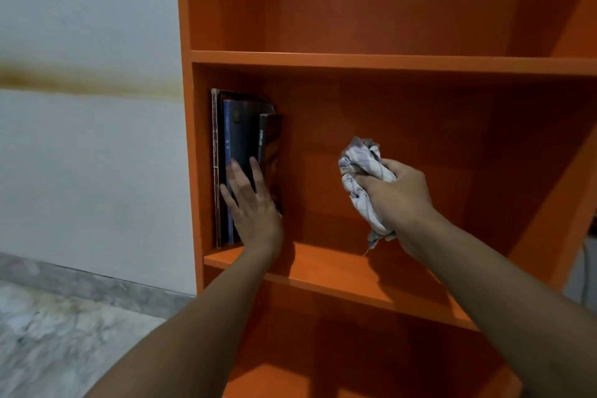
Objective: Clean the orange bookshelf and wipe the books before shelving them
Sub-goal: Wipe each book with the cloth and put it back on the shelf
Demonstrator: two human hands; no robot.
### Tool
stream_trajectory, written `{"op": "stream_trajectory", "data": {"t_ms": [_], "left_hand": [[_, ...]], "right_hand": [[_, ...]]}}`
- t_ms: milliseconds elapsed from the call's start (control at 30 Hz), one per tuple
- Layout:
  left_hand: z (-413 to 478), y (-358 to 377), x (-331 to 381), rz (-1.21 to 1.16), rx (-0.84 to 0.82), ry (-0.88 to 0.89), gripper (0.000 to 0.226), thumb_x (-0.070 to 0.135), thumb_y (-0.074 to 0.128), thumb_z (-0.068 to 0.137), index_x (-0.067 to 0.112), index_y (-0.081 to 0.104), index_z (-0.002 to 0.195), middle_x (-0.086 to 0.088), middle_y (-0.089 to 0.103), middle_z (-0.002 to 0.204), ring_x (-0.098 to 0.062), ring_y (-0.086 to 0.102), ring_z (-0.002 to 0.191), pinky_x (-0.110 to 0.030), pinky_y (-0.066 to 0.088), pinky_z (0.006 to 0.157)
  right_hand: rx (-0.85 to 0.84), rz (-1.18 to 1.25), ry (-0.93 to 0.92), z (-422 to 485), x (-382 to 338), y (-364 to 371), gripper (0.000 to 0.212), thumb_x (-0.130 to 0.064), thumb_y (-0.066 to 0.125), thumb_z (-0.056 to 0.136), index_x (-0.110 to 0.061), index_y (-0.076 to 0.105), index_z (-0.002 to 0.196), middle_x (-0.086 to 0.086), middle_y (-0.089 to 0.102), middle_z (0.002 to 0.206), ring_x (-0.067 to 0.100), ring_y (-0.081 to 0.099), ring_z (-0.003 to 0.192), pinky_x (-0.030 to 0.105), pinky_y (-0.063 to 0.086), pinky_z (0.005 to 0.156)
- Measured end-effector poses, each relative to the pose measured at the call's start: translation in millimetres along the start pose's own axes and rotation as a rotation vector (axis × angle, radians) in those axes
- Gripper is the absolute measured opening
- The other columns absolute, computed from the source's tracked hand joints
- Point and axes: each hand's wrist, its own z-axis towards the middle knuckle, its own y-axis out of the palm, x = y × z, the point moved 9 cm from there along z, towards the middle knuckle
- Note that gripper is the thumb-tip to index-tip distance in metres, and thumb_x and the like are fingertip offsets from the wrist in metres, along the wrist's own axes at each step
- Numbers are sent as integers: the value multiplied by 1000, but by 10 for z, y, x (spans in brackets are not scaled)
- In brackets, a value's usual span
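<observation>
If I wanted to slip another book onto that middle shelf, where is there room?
The middle shelf is bare from the books rightward to the side panel, though the right hand gripping the cloth hangs before it. The upper shelf shows nothing on it. The left end is crowded: books stand there with the left hand flat on them.

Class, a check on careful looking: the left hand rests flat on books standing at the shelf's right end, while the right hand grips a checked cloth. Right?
No. The head view shows the books standing at the left end of the shelf. The rest holds: the left hand rests flat on them and the right hand grips the checked cloth.
</observation>
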Motion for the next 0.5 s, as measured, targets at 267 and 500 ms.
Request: {"op": "stream_trajectory", "data": {"t_ms": [267,500], "left_hand": [[285,138,71,548,-168,339,123,65,62,76,12,-18,152,-20,-35,152,-31,-36,140,-50,-19,115],[430,66,186,703,-327,426,98,65,50,83,19,5,156,-24,-17,158,-39,-23,144,-61,-11,114]], "right_hand": [[20,-30,21,25,53,-92,15,-12,65,91,-27,66,97,1,70,74,2,56,33,11,33,30],[5,-45,23,31,38,-77,15,-13,65,92,-27,65,98,2,69,74,3,57,34,12,35,31]]}}
